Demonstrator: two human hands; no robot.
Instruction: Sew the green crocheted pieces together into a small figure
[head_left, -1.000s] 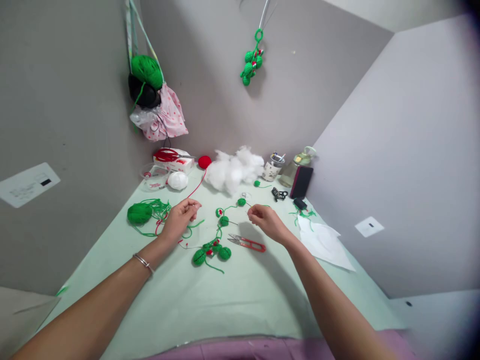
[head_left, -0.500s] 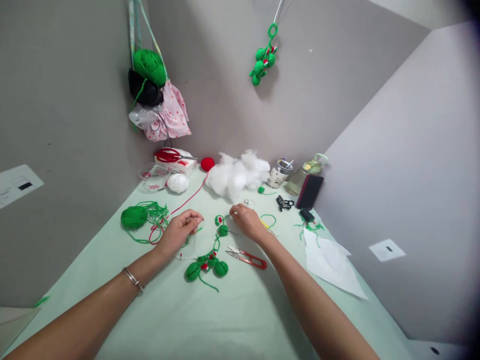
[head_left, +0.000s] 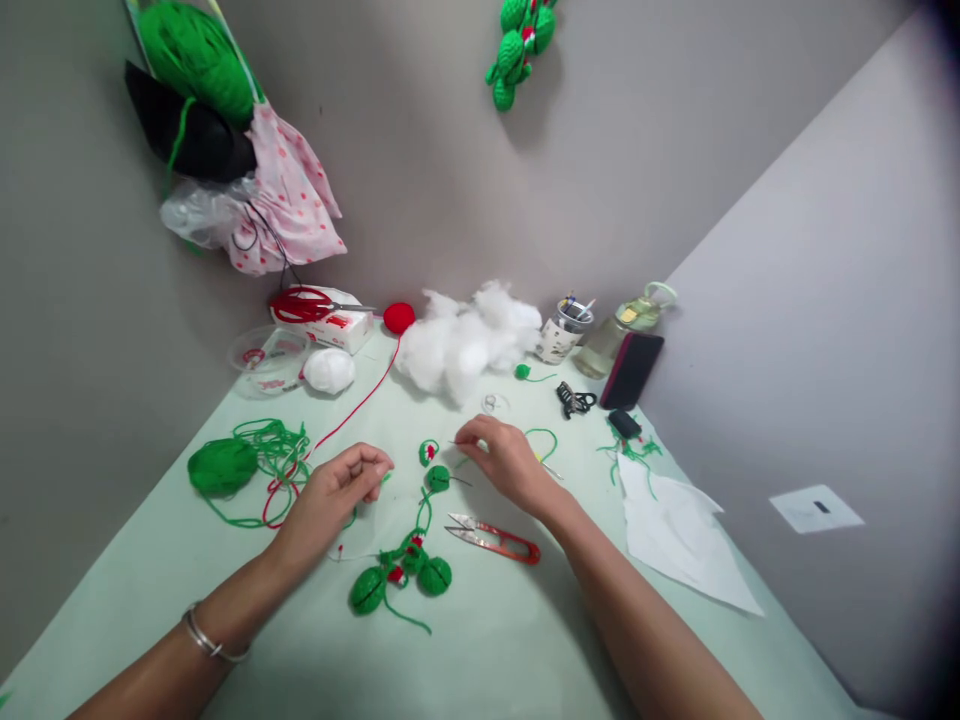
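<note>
My left hand (head_left: 352, 485) is closed in a pinch, with a bit of green yarn (head_left: 386, 479) showing at its fingertips. Across from it, my right hand (head_left: 504, 458) pinches a thin dark needle (head_left: 453, 442), its tip pointing left; a green strand hangs just below those fingers. Between the hands lie a small green crocheted ring with red and white (head_left: 428, 453) and a green ball (head_left: 438, 479) with a dark thin end sticking out. Nearer me rests a crocheted cluster of green balls (head_left: 367, 591) with red and white bits. Thread snips (head_left: 495, 540) lie right of it.
Green yarn (head_left: 223, 467) lies tangled at left. White stuffing (head_left: 469, 345), a red yarn ball (head_left: 399, 318) and a white yarn ball (head_left: 328, 371) sit behind. At right are a hair claw (head_left: 575, 399), a phone (head_left: 632, 371), a bottle (head_left: 619, 335) and white paper (head_left: 682, 530).
The view has tipped down and come closer, so the hanging things sit higher. My hands stay pinched at nearly the same spots; the needle tip now shows at my right fingers.
</note>
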